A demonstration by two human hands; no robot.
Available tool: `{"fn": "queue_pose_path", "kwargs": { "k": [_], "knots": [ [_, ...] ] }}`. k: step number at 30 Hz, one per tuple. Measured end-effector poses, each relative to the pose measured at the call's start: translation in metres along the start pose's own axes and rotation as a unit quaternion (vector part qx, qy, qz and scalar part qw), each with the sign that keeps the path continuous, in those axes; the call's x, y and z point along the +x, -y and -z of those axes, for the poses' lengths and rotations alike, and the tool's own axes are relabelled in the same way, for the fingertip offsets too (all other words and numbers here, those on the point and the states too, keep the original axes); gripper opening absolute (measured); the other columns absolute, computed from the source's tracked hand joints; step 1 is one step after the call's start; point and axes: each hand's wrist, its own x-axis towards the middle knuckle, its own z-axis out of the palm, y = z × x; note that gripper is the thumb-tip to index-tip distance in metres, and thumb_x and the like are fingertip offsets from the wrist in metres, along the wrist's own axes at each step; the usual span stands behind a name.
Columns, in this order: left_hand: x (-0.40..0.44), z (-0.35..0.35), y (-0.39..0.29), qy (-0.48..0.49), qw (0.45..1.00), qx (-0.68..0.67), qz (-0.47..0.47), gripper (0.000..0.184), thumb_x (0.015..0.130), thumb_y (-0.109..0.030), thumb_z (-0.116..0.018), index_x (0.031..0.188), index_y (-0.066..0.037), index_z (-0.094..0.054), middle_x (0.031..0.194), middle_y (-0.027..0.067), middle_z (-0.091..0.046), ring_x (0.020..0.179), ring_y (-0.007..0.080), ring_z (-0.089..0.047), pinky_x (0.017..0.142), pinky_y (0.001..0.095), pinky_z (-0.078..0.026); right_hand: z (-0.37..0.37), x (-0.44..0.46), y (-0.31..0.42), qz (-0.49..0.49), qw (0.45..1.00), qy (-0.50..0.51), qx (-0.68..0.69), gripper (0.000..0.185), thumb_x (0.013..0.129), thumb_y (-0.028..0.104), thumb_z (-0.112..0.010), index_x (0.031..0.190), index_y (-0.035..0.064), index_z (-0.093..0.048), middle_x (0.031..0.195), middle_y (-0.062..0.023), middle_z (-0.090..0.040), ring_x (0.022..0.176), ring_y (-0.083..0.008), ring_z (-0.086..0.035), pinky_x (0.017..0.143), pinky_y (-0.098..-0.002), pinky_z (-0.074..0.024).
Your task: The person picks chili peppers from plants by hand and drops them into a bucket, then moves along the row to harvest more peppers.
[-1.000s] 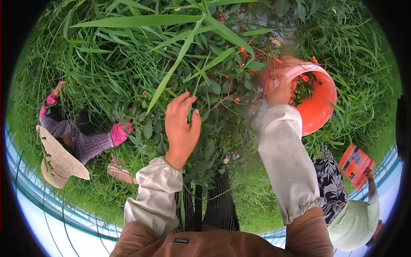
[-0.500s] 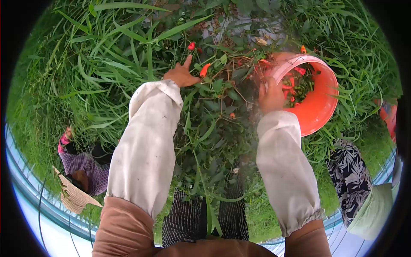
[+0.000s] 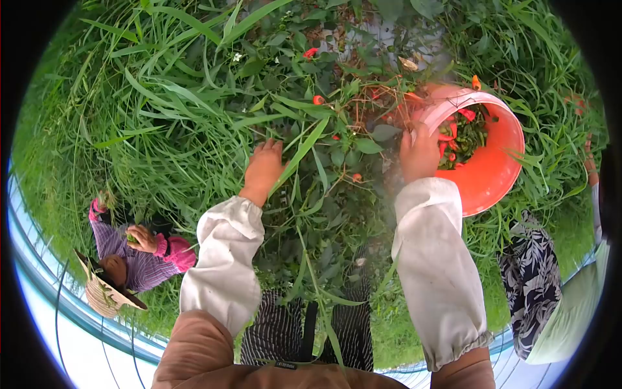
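Note:
My right hand [image 3: 420,154] grips the near-left rim of an orange-red bucket [image 3: 483,191], which is tilted with its mouth toward me. Red peppers [image 3: 447,133] and green leafy bits lie inside it. Lower and to the left, my left hand [image 3: 263,170] is down among grass blades and leaves. Its fingers are bent and close together, and whatever they hold is hidden. Red peppers on the plants [image 3: 337,155] show ahead of it, one at the top [image 3: 311,52] and another [image 3: 318,100] nearer.
Tall grass [image 3: 162,110] surrounds the plants. At lower left a co-worker in a straw hat [image 3: 107,292] bends over, a hand raised. Another person's patterned trousers [image 3: 532,285] show at right. An orange pepper [image 3: 476,82] hangs behind the bucket.
My left hand has drawn back toward me from beside the red peppers, its fingers no longer spread. One orange-red pepper near it no longer shows. The co-worker's hand at left has come into view.

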Motion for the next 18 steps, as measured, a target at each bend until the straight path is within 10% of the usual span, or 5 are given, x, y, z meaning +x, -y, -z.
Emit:
{"fn": "queue_pose_path", "kwargs": {
  "k": [6, 10, 15, 18],
  "knots": [
    [0.063, 0.158, -0.081, -0.286, 0.863, -0.407, -0.087, 0.023, 0.085, 0.0, -0.052, 0.105, -0.002, -0.064, 0.095, 0.016, -0.065, 0.085, 0.0333, -0.063, 0.076, 0.0417, -0.05, 0.003, 0.001, -0.001, 0.004, 1.0, 0.005, 0.026, 0.028, 0.082, 0.016, -0.067, 0.109, 0.0142, -0.058, 0.101, -0.0192, -0.059, 0.085, -0.041, -0.061, 0.071, -0.0479, -0.0495],
    [0.188, 0.133, -0.086, -0.306, 0.917, -0.234, -0.109, 0.025, 0.091, -0.012, -0.055, 0.112, -0.001, -0.062, 0.106, 0.0179, -0.065, 0.09, 0.0342, -0.065, 0.077, 0.0401, -0.053, 0.004, 0.0, -0.002, 0.002, 1.0, -0.006, 0.029, 0.028, 0.082, 0.015, -0.066, 0.108, 0.0143, -0.058, 0.1, -0.0195, -0.059, 0.085, -0.0411, -0.061, 0.071, -0.0479, -0.0493],
    [0.207, 0.043, -0.058, -0.032, 0.988, -0.054, 0.14, 0.043, 0.084, -0.021, -0.066, 0.122, -0.005, -0.055, 0.105, 0.0195, -0.065, 0.104, 0.0366, -0.061, 0.089, 0.0457, -0.049, 0.004, 0.001, -0.003, 0.016, 1.0, -0.006, 0.023, 0.026, 0.08, 0.011, -0.067, 0.105, 0.0129, -0.059, 0.101, -0.017, -0.056, 0.079, -0.0394, -0.061, 0.068, -0.0474, -0.0505],
    [0.183, 0.017, -0.045, -0.166, 0.984, -0.059, 0.034, 0.035, 0.08, -0.013, -0.066, 0.115, -0.007, -0.06, 0.095, 0.0158, -0.068, 0.094, 0.0371, -0.063, 0.082, 0.0455, -0.05, 0.003, 0.0, -0.005, 0.024, 0.999, -0.011, 0.03, 0.026, 0.079, 0.011, -0.067, 0.104, 0.0126, -0.059, 0.101, -0.017, -0.055, 0.079, -0.0394, -0.061, 0.068, -0.0473, -0.0506]
  ]
}}
